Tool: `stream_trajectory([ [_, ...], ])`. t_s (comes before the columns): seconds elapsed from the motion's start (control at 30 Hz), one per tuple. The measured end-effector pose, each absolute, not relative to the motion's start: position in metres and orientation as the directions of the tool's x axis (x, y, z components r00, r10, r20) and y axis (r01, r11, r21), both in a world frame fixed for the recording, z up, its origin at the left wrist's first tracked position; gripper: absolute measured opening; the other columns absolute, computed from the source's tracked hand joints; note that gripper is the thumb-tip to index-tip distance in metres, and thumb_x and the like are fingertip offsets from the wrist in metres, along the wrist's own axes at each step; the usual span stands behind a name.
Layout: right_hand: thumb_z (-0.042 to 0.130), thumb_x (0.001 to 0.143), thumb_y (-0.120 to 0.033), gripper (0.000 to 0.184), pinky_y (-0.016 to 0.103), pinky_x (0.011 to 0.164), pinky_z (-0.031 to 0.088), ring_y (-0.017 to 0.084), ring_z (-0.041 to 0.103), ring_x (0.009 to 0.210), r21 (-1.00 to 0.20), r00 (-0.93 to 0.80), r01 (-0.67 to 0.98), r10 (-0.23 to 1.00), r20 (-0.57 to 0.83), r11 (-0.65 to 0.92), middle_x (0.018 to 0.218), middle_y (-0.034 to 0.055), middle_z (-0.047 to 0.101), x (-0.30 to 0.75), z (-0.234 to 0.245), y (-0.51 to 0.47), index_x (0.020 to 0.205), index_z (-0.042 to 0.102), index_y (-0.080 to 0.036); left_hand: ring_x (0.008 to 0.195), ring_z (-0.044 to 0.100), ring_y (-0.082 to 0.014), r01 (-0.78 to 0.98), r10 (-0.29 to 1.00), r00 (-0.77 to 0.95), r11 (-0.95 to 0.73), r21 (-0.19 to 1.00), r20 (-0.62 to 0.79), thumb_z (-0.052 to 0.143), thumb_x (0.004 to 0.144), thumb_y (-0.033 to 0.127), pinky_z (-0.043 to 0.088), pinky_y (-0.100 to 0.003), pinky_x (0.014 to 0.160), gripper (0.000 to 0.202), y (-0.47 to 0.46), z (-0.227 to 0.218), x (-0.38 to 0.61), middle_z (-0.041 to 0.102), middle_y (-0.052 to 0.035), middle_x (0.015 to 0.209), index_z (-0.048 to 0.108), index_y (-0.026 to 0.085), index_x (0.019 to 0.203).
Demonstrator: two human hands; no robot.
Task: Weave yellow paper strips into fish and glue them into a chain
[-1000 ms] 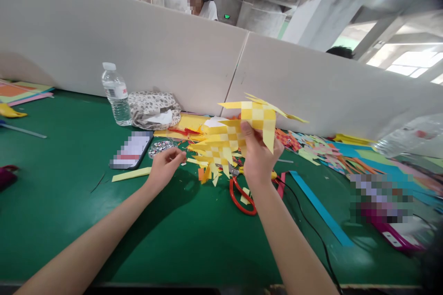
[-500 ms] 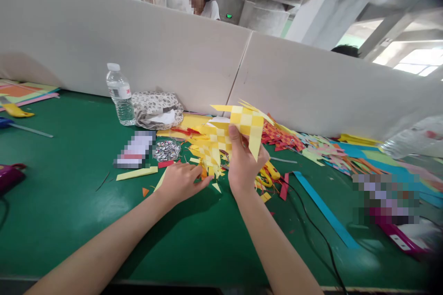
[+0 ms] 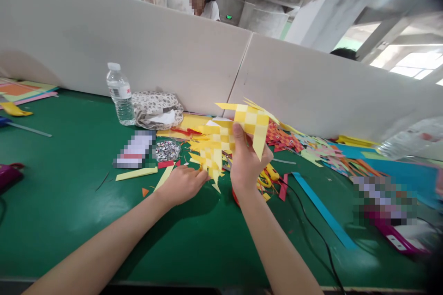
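My right hand point(image 3: 247, 166) is raised over the table with its thumb pressed on a woven yellow paper piece point(image 3: 251, 120), checkered in light and deeper yellow, with loose pointed strip ends. More yellow checkered weave point(image 3: 211, 159) with jagged ends hangs down and to the left; whether it is one with the held piece I cannot tell. My left hand point(image 3: 185, 184) is low over the table with fingers closed, its fingertips at the lower left edge of that weave. What they pinch is hidden. Yellow-handled scissors point(image 3: 273, 173) lie partly behind my right hand.
A water bottle point(image 3: 119, 94), a patterned cloth pouch point(image 3: 158, 109), a phone point(image 3: 134, 150) and a bag of small black-and-white bits point(image 3: 167, 151) stand left of centre. Red woven pieces point(image 3: 282, 137), a blue strip point(image 3: 321, 209) and a black cable point(image 3: 320, 233) lie right. A partition point(image 3: 166, 53) runs behind.
My left hand's fingers have closed from a spread thumb and moved against the yellow weave. My right hand and the woven piece have shifted slightly right. Something red now shows beside my right wrist.
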State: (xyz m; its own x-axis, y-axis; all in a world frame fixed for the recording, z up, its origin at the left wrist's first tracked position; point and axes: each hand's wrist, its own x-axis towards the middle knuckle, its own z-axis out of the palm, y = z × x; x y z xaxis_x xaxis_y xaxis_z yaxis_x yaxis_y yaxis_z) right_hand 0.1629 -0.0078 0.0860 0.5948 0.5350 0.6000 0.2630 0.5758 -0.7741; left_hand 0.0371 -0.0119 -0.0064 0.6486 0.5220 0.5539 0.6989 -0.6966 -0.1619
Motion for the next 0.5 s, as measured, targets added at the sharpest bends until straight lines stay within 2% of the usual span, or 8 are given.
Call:
stream_trajectory([
  [0.13,0.068,0.070,-0.036,0.018,0.030,0.062,0.054,0.016,0.064,0.067,-0.753,0.631,0.312,0.465,0.621,0.580,0.070,0.0007,0.068,0.177,0.090,-0.004,0.069,0.065,-0.018,0.061,0.054,-0.0136,0.560,0.299,0.707,-0.789,-0.251,0.641,0.044,0.091,0.025,0.031,-0.028,0.052,0.018,-0.020,0.001,0.037,0.059,-0.0014,0.071,0.054,0.019,0.077],
  [0.23,0.069,0.069,-0.037,0.021,0.031,0.062,0.054,0.016,0.064,0.067,-0.740,0.653,0.329,0.425,0.627,0.587,0.068,0.0013,0.067,0.187,0.091,0.000,0.067,0.064,-0.017,0.064,0.053,-0.0125,0.466,0.154,0.733,-0.823,-0.325,0.663,0.048,0.089,0.027,0.032,-0.029,0.052,0.014,-0.026,0.004,0.038,0.061,-0.0015,0.081,0.055,0.019,0.079],
  [0.33,0.070,0.068,-0.037,0.022,0.032,0.063,0.054,0.017,0.064,0.068,-0.723,0.676,0.337,0.380,0.631,0.603,0.070,0.0019,0.067,0.196,0.092,0.004,0.066,0.064,-0.016,0.063,0.052,-0.0112,0.382,0.087,0.779,-0.852,-0.359,0.621,0.049,0.089,0.026,0.033,-0.030,0.052,0.010,-0.029,0.002,0.040,0.063,-0.0009,0.089,0.055,0.020,0.084],
  [0.5,0.070,0.067,-0.037,0.022,0.033,0.066,0.054,0.018,0.064,0.069,-0.710,0.690,0.332,0.354,0.632,0.621,0.070,0.0022,0.067,0.209,0.095,0.007,0.067,0.065,-0.016,0.060,0.053,-0.0109,0.321,0.022,0.775,-0.875,-0.363,0.631,0.051,0.087,0.024,0.035,-0.029,0.050,0.006,-0.029,-0.004,0.041,0.067,0.0001,0.084,0.056,0.019,0.088],
])
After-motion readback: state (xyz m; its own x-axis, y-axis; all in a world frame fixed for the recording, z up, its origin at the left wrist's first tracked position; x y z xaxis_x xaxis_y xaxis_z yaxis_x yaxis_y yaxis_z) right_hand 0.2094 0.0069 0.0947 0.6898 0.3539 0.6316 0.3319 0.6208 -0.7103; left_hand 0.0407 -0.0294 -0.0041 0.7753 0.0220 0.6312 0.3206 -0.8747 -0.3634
